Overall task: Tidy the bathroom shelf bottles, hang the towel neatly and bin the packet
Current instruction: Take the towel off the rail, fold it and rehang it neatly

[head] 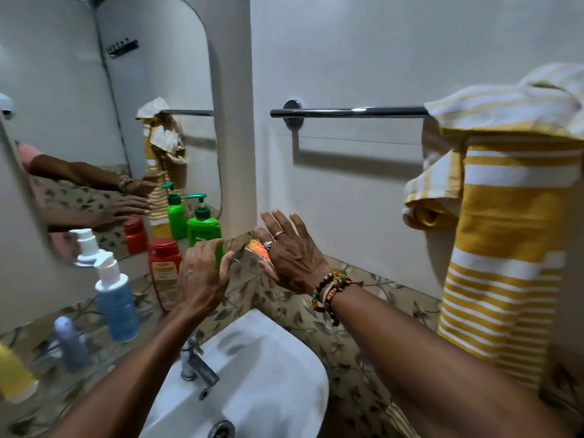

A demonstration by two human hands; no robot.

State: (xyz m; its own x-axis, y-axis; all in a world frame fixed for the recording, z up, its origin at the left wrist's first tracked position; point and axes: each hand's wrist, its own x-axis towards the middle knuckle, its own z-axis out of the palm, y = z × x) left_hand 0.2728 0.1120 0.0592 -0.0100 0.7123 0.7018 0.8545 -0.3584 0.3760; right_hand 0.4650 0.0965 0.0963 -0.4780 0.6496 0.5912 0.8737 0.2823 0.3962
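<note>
Far left on the clear glass shelf: a yellow plastic bottle, a small grey-purple bottle and a blue spray bottle with a white pump top, all leaning a bit in this wide view; easy to bump with an arm and send down into the white sink. Next, a tall red bottle with a red cap, just beside the left hand; could tip over from a nudge of the wrist. Left fingers bent over the bottom of the green pump bottle; hard to tell if holding it or only near it; might slip out if grabbed low and loose. Then the small orange packet in the corner of the shelf, partly under the right hand; right fingers spread wide and straight, not yet pinching; could slide the flat packet off the edge or push it behind the shelf. Far right, the yellow and white striped towel, bunched at one end of the shiny metal rail; may slip off with one hard tug.
</note>
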